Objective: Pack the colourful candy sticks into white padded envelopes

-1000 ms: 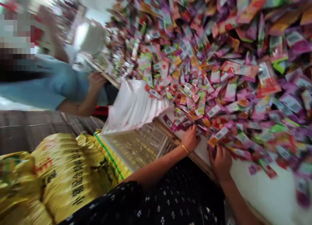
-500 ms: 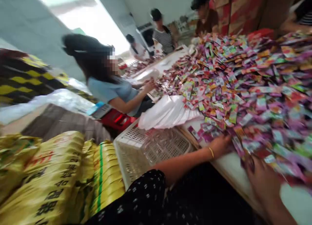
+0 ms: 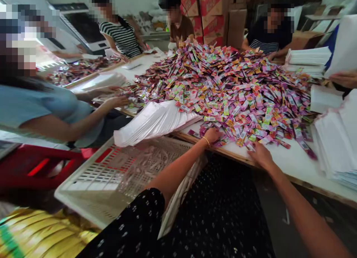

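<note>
A large heap of small colourful sachets (image 3: pixel 223 83), mostly pink and purple, lies on the white table (image 3: pixel 281 159). My left hand (image 3: pixel 212 136), with a thin yellow bangle at the wrist, is at the heap's near edge. Its fingers are curled among the purple sachets, and whatever they grip is hidden. To its right, my right hand (image 3: pixel 261 154) is at the table's front edge, thumb and fingers closed on the end of a sachet (image 3: pixel 250 145). More loose sachets lie between and just beyond both hands.
White bags (image 3: pixel 156 120) overhang the table edge above a cream plastic crate (image 3: pixel 92 191) at my left. More white bags (image 3: pixel 334 139) are stacked at right. A co-worker in light blue (image 3: pixel 52 109) sits close at left; others sit around the table. A yellow sack (image 3: pixel 41 235) lies lower left.
My view has swung right, bringing the whole heap and the right-hand bag stacks into sight. Both hands remain at the heap's near edge.
</note>
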A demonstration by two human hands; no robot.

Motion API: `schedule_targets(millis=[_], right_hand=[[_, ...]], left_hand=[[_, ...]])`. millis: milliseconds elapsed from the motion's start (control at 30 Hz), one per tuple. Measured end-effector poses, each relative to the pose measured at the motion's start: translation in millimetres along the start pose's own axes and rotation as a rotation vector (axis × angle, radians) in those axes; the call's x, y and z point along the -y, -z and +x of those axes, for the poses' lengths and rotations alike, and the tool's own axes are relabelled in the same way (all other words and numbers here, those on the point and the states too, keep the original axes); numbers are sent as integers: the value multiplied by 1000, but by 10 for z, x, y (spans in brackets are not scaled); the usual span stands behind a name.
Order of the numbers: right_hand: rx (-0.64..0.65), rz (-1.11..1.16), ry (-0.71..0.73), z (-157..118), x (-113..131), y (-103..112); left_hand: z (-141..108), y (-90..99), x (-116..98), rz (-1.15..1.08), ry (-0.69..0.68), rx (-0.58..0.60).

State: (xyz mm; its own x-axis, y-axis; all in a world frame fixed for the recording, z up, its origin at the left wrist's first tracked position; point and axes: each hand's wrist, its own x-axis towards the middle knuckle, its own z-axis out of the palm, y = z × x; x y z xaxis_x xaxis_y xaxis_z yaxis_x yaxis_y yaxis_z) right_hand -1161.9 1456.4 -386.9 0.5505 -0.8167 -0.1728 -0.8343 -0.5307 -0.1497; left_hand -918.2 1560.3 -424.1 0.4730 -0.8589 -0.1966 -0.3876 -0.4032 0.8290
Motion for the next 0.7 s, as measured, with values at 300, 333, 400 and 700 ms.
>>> schedule_targets(millis=[300, 333, 400, 700], right_hand=[[-80, 28, -243, 47, 325, 16], [-92, 64, -266, 53, 361, 37], [-103, 127, -274, 79, 474, 50], [-127, -74, -44, 335, 615, -131]], left_hand=[[15, -46, -138, 220, 58, 110], [46, 43, -117, 199, 63, 131], [81, 203, -67, 141, 84, 169], [159, -70, -74, -119, 267, 54]])
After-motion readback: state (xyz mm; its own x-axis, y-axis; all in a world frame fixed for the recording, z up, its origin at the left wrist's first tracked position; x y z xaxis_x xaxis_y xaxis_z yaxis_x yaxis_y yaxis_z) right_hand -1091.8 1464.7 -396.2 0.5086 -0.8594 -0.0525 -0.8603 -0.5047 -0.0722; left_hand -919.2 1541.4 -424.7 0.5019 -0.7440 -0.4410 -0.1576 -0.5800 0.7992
